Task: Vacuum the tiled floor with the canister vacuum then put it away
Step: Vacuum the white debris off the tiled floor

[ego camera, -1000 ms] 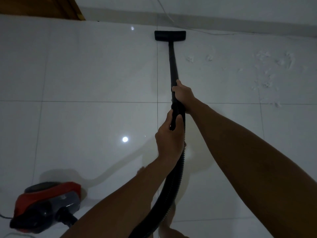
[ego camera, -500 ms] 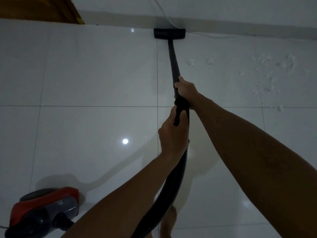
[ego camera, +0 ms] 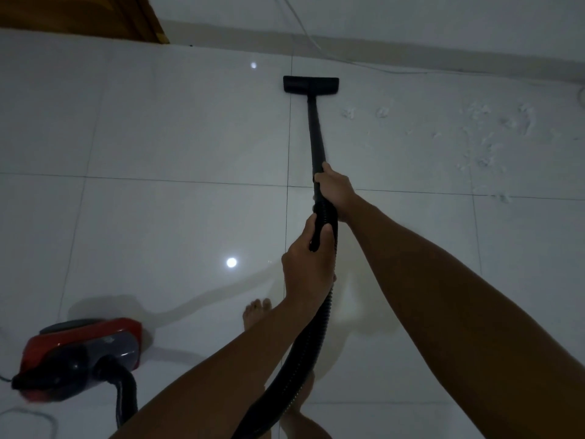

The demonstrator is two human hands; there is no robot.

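A: Where do the fingers sit?

B: The right hand (ego camera: pixel 335 188) is farther along, its fingers wrapped round the black tube (ego camera: pixel 316 134) just where it meets the ribbed hose (ego camera: pixel 313 337); the left hand (ego camera: pixel 308 267) is nearer the person, fingers curled about the curved black handle (ego camera: pixel 318 232), thumb lying up its side; both are clenched on the vacuum's shaft, neither hanging loose.

A: And past the hands?

B: The tube runs straight away from the person to the flat black floor head (ego camera: pixel 311 84), which rests on the tiled floor (ego camera: pixel 158 137); the head lies across a grout line, near the far edge of the floor but apart from the pale skirting (ego camera: pixel 411 55) there.

A: The machine itself?

B: The red and grey canister (ego camera: pixel 85 353) stands at the near left corner of the floor; the hose loops from its front, passes under the left forearm and climbs to the handle; a thin cord (ego camera: pixel 28 413) curls on the tiles beside it.

A: Anything else down there?

B: White scraps of litter (ego camera: pixel 493 134) are scattered toward the far right edge, well to the right of the head; a thin white cable (ego camera: pixel 364 66) trails along the skirting; a wooden door (ego camera: pixel 82 17) fills the far left corner; a bare foot (ego camera: pixel 256 315) shows between the canister and the hose.
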